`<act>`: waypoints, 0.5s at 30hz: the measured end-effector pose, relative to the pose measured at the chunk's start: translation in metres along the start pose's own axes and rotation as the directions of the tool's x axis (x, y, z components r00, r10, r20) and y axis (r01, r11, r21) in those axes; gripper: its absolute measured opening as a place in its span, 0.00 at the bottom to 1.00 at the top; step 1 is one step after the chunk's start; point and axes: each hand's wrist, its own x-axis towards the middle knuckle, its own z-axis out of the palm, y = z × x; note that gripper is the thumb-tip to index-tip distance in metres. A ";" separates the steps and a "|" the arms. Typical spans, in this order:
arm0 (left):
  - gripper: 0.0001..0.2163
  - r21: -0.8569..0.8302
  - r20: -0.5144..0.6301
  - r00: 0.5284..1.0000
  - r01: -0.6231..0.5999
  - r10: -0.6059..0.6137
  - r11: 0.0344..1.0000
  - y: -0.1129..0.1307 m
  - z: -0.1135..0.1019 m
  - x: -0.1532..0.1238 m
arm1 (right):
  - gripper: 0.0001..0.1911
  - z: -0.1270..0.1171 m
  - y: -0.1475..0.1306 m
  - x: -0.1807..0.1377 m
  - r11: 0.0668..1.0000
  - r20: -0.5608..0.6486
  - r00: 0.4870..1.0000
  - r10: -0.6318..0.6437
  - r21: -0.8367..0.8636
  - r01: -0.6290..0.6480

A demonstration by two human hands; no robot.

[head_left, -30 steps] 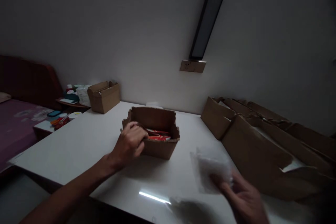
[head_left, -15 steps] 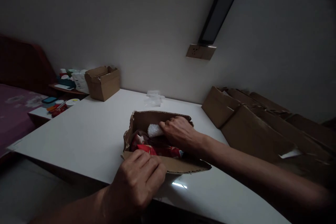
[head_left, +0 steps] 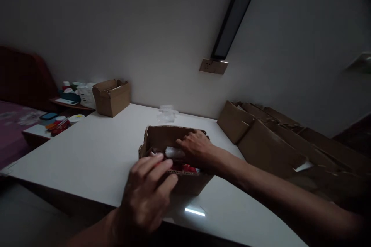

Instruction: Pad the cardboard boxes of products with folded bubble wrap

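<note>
An open cardboard box stands near the front edge of the white table. In it lie a roll of bubble wrap and a red packet, both partly covered by my hands. My right hand reaches into the box at its right side, over the roll's right end. Its thumb sticks out above the roll, apart from it; the far fingertips are hidden. At the box's front left, my left hand has its fingers spread over the near rim and holds nothing.
Clear plastic scraps lie by the wall. A smaller cardboard box stands at the back left, and large cartons fill the right side. Several small items sit on a low surface beside the bed.
The box's front flap, folded outward before, now stands up. My left hand has loosened and spread its fingers. The bubble wrap roll sits lower, with my right thumb lifted from it.
</note>
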 end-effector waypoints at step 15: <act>0.28 0.015 -0.094 0.690 0.722 -0.718 0.692 -0.033 -0.008 -0.110 | 0.16 0.032 0.065 -0.117 0.685 -0.411 0.740 0.532 0.723 -0.091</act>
